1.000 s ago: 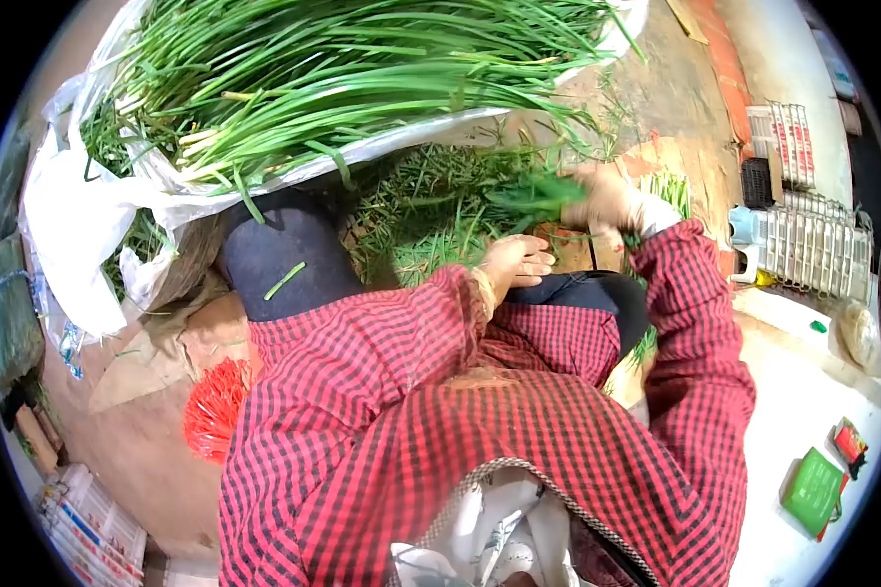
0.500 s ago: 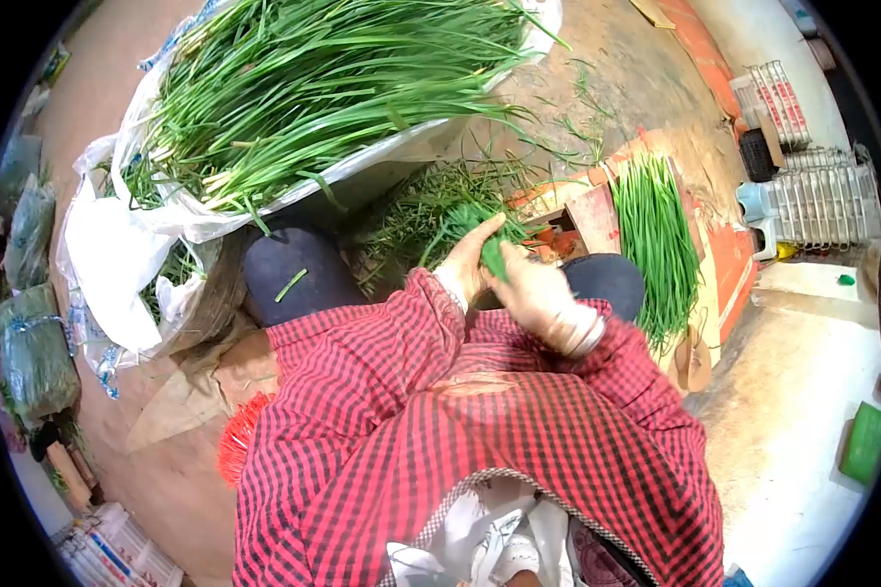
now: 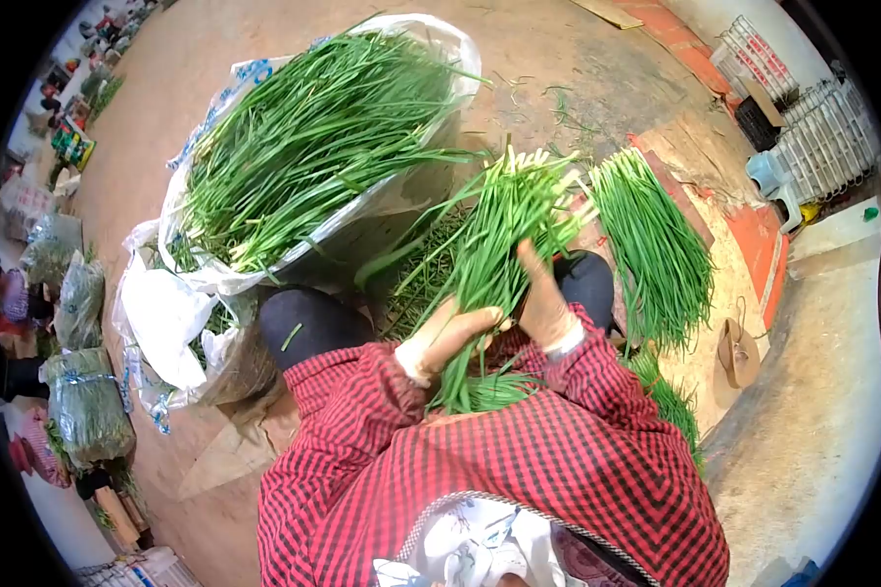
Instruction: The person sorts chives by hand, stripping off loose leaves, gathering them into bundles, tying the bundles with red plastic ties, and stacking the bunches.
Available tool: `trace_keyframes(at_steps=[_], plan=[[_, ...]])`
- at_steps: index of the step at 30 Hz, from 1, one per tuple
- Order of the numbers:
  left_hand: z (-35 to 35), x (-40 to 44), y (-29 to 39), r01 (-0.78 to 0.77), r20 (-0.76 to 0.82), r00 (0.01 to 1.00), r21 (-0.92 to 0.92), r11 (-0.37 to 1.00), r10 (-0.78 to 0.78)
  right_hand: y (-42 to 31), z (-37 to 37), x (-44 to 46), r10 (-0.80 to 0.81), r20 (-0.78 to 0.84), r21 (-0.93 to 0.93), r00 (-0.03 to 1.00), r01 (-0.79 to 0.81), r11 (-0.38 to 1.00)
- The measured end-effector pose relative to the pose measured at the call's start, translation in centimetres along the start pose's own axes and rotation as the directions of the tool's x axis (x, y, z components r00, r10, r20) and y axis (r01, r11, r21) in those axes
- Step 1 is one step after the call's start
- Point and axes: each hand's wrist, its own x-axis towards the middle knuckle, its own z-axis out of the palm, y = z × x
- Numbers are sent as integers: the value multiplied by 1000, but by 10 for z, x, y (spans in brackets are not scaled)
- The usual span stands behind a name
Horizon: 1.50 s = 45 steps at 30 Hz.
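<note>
In front of my body, a bunch of green garlic chives (image 3: 499, 240) stands tilted, its pale cut ends up and away from me and its leaf tips down over my lap. My left hand (image 3: 454, 335) wraps around the lower part of the bunch. My right hand (image 3: 546, 305) grips it from the right side, the thumb pointing up along the leaves. On the right, a neat bundle of garlic chives (image 3: 653, 249) lies on a board, pale ends aligned at the far side. A large open plastic bag (image 3: 468, 54) at the upper left holds a heap of loose chives (image 3: 323, 147).
Leaf scraps (image 3: 416, 284) lie on the ground between my knees. More chives (image 3: 671, 401) show beside my right sleeve. Wire racks (image 3: 832, 137) and a light-blue plastic piece (image 3: 768, 174) stand at the right. Wrapped green bundles (image 3: 88, 406) line the left.
The bunch now stands up in my hands with its pale ends spread at the top; before, my hands were together around a small green clump. My view has shifted, showing more at the left.
</note>
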Motion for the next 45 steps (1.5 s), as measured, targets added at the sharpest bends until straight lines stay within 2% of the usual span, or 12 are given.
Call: trace_keyframes(at_steps=[7, 13, 19, 22, 23, 24, 25, 27, 31, 34, 39, 45], plan=[[-7, -58, 49, 105, -93, 990, 21, 994, -102, -76, 33, 34, -321, -33, 151, 946, 323, 934], [-28, -96, 46, 139, -134, 979, -128, 982, -156, -86, 10, 62, -334, 145, -781, 931, 315, 540], [-29, -106, 27, 97, -122, 983, -290, 952, -138, -76, -4, 87, -377, 336, -702, 863, 497, 510], [-31, -111, 24, 16, -142, 987, -412, 911, -82, -98, 16, 81, -477, 35, -902, 878, 233, 362], [-34, -117, 24, 14, -148, 986, -412, 911, -81, -101, -6, 102, -711, 71, -885, 699, 373, 279], [-40, -127, 24, 43, -153, 981, -424, 905, -118, -120, -18, 102, -561, -200, -720, 803, 267, 640], [-44, -134, 24, 73, -158, 975, -435, 898, -156, -139, -20, 93, -576, -215, -740, 789, 254, 623], [-44, -140, 27, -8, -219, 971, -408, 913, -90, -155, -53, 99, -469, -287, -886, 835, -46, 461], [-46, -137, 33, -13, -415, 905, -257, 966, -98, -130, -18, 59, 27, -102, -858, 994, -74, -507], [-43, -128, 33, 39, -482, 866, -201, 979, -134, -99, 30, 35, -115, 203, -977, 972, 194, -88], [-28, -118, 43, 166, -440, 884, -18, 986, -157, -62, 101, 31, 87, 280, -903, 956, 293, -315], [-35, -125, 22, 136, -468, 870, -69, 988, -152, -30, 65, 61, 36, 386, -915, 922, 388, -113]])
